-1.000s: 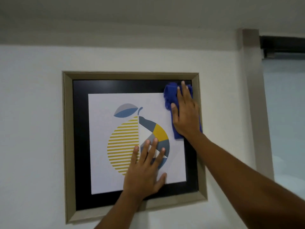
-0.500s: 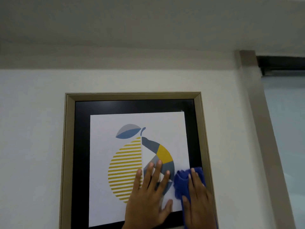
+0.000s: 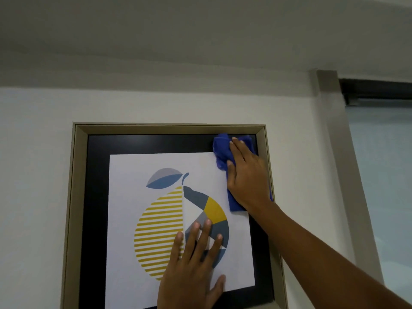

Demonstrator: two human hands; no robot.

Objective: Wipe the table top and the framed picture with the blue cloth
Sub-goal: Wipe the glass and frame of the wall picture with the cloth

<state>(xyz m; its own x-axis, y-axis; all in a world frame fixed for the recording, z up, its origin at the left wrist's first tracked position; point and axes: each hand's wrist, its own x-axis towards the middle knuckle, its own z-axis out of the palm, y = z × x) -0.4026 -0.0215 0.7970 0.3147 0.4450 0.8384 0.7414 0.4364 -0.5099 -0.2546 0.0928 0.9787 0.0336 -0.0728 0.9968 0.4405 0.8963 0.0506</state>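
The framed picture (image 3: 124, 141) hangs on a white wall: beige frame, black mat, a white print with a yellow-striped and grey-blue fruit. My right hand (image 3: 247, 175) presses the bunched blue cloth (image 3: 221, 146) flat against the glass at the picture's upper right corner, with cloth showing above and below the palm. My left hand (image 3: 191, 268) lies flat on the glass over the lower middle of the print, fingers spread, holding nothing. The table top is out of view.
White wall (image 3: 33, 175) surrounds the frame, with the ceiling edge above. A beige pillar (image 3: 334, 152) and a window with a dark rail (image 3: 379, 92) stand to the right of the picture.
My right hand has slid the blue cloth from the lower right of the picture back up to its upper right corner. My left hand has stayed flat on the print.
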